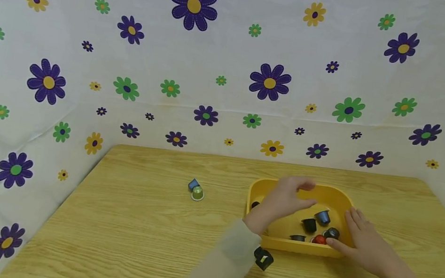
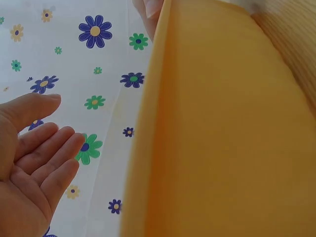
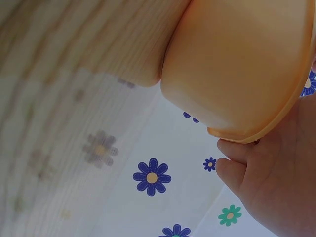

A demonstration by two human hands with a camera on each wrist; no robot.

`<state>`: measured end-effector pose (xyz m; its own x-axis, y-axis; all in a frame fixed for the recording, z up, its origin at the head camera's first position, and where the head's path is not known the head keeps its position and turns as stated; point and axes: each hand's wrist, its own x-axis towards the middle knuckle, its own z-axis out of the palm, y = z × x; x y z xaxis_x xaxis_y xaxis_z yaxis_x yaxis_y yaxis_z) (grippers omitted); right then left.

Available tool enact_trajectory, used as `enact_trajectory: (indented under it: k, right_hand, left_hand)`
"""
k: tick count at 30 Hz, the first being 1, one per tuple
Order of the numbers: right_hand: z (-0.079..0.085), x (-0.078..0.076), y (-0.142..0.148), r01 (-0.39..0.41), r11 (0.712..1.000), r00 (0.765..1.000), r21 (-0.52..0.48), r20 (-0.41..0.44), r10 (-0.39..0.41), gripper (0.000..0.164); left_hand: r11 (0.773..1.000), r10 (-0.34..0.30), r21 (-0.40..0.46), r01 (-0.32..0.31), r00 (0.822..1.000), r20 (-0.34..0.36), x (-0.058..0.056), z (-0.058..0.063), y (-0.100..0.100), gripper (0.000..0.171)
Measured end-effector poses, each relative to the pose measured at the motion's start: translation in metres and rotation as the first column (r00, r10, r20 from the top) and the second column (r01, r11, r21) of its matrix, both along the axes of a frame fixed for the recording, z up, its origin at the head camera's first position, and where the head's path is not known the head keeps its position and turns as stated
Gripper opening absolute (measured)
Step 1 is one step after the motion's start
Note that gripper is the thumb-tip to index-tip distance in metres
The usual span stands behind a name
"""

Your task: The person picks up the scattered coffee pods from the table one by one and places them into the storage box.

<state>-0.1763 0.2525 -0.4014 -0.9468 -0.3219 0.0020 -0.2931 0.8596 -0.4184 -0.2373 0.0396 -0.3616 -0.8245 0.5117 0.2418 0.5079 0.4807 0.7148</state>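
A yellow plastic tray (image 1: pixel 292 247) stands on the wooden table and holds several coffee capsules. Among them are a blue capsule (image 1: pixel 323 217), a black capsule (image 1: pixel 309 225), a dark grey capsule (image 1: pixel 332 234) and a red capsule (image 1: pixel 319 239). Over the tray's left part hovers my left hand (image 1: pixel 282 197), fingers loosely bent and thumb apart; its palm shows bare (image 2: pixel 37 168). My right hand (image 1: pixel 370 243) rests at the tray's right front corner, straight fingers along the side rim and thumb at the front rim. In the right wrist view, its palm lies against the rim.
Left of the tray, a blue capsule (image 1: pixel 193 184) and a green capsule (image 1: pixel 198 193) lie side by side on the table (image 1: pixel 128 230). A flower-patterned white cloth (image 1: pixel 228 40) hangs behind and beside the table. Dark wrist cameras (image 1: pixel 264 259) sit at both sleeves.
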Motion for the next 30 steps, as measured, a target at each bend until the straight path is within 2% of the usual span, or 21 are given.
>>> enact_trajectory:
  k: [6, 11, 16, 22, 27, 30]
  right_hand:
    - [0.000, 0.001, -0.001, -0.001, 1.000, 1.000, 0.002, 0.013, 0.001, 0.093]
    - [-0.001, 0.000, -0.001, -0.009, 1.000, 1.000, 0.005, 0.007, 0.009, 0.092]
    - [0.000, 0.001, 0.000, -0.005, 1.000, 1.000, 0.020, -0.003, 0.006, 0.092]
    - [-0.001, 0.002, 0.000, 0.000, 1.000, 1.000, 0.017, 0.009, 0.000, 0.091]
    - [-0.001, 0.000, 0.000, -0.015, 1.000, 1.000, 0.014, -0.006, 0.015, 0.090]
    - [-0.001, 0.000, 0.001, -0.018, 1.000, 1.000, 0.011, -0.008, 0.018, 0.090]
  left_hand:
    - [1.000, -0.023, -0.021, 0.023, 1.000, -0.009, 0.000, 0.001, -0.030, 0.035]
    - [0.998, 0.025, -0.056, -0.029, 0.997, -0.075, -0.003, 0.002, -0.058, 0.033]
    - [0.998, 0.041, -0.044, -0.046, 0.994, -0.100, -0.008, 0.000, -0.081, 0.031]
    - [0.992, 0.065, -0.099, -0.073, 0.995, -0.077, -0.009, -0.008, -0.109, 0.034]
    - [0.983, 0.121, -0.135, -0.127, 0.991, -0.055, -0.007, -0.010, -0.136, 0.034]
    - [0.976, 0.153, -0.144, -0.161, 0.986, -0.066, -0.008, -0.012, -0.150, 0.033]
